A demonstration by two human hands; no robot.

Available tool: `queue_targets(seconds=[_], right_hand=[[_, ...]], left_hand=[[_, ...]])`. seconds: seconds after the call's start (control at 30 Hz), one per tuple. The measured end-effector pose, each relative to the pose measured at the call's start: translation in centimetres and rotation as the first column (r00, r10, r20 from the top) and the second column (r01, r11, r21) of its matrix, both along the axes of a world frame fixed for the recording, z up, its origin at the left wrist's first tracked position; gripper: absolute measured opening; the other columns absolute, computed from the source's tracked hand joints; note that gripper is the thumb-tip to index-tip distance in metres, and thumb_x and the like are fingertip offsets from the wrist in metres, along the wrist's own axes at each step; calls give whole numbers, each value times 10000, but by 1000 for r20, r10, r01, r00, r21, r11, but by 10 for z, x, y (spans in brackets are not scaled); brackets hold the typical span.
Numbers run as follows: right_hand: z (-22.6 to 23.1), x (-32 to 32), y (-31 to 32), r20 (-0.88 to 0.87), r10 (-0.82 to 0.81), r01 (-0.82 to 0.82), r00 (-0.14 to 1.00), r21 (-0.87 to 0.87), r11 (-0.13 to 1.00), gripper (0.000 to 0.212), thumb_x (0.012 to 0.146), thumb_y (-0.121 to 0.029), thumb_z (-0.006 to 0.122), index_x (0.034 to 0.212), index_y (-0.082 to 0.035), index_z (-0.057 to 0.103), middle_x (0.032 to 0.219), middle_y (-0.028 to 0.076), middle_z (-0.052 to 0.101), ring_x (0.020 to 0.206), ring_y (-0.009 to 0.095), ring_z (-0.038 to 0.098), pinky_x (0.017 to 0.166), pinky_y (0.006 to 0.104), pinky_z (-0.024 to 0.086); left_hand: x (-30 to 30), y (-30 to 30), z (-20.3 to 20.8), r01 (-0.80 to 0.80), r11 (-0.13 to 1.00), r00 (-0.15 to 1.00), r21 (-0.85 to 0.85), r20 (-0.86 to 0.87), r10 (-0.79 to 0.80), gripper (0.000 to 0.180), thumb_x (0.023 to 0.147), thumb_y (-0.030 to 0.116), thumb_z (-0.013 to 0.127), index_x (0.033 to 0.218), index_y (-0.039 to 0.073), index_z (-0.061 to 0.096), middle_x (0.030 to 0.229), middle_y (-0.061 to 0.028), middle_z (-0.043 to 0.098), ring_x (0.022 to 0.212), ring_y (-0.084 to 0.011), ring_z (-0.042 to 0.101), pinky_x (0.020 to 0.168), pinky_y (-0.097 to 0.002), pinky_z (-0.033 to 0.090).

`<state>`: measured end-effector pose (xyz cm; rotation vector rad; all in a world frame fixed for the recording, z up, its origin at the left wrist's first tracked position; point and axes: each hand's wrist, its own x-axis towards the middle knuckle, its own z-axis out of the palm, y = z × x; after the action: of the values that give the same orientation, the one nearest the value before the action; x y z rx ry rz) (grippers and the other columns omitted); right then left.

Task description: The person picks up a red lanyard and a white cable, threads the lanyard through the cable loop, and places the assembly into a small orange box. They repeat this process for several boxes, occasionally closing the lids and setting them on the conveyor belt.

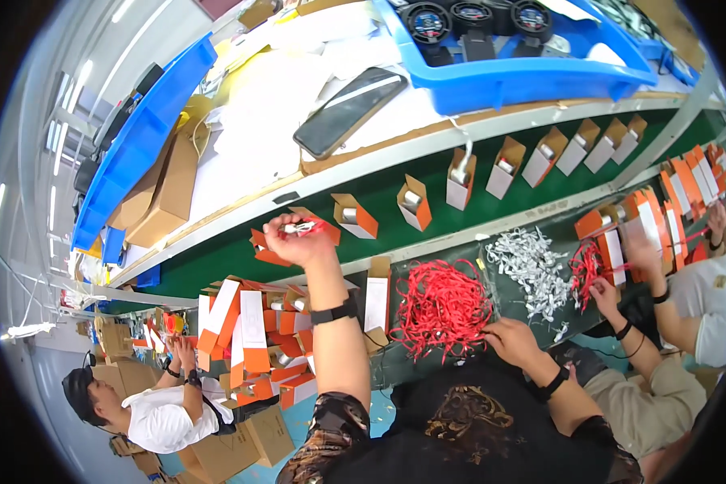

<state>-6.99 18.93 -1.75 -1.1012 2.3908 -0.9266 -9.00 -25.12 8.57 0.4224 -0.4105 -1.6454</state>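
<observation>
My left hand is raised over the green belt, fingers curled round a small white cable, with red strap material beside it. Just behind this hand stand open white-and-orange boxes, one of them with a silvery-white round item inside. My right hand is at the right edge of a tangled pile of red straps, its thumb and forefinger pinched on a strap there. To the right of that pile lies a heap of small white cables.
A row of open boxes lines the green belt. On the shelf above are a phone and a blue tray of black round devices. Stacked boxes stand at my left. Co-workers' hands work at right and left.
</observation>
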Motion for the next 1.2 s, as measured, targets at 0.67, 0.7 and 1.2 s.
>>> queue_targets(seconds=[0.67,0.7,1.2], right_hand=[[-3,-53,-34,-33,-71,70,997,-43,997,149,859,-158,658,980,-74,682,806,126,622,779,342,630,673,422,505],[-10,-51,-32,-8,-92,91,996,-35,995,160,864,-169,652,987,-71,681,822,126,630,798,341,635,683,426,508],[-124,-56,-116,-142,-413,422,900,38,906,426,796,-304,729,1167,-126,619,1110,162,605,958,383,634,807,461,538]], left_hand=[[-12,-20,-86,-160,983,910,95,399,110,571,1024,562,287,1163,45,485,1007,-85,574,989,-213,547,986,-373,417],[3,-7,-78,-142,982,906,128,417,77,573,1023,562,296,1191,46,480,1027,-86,566,927,-210,545,908,-351,444],[258,231,-82,836,145,-375,529,744,-552,323,952,122,621,1237,-15,554,1067,-51,649,983,-126,593,892,-284,476]])
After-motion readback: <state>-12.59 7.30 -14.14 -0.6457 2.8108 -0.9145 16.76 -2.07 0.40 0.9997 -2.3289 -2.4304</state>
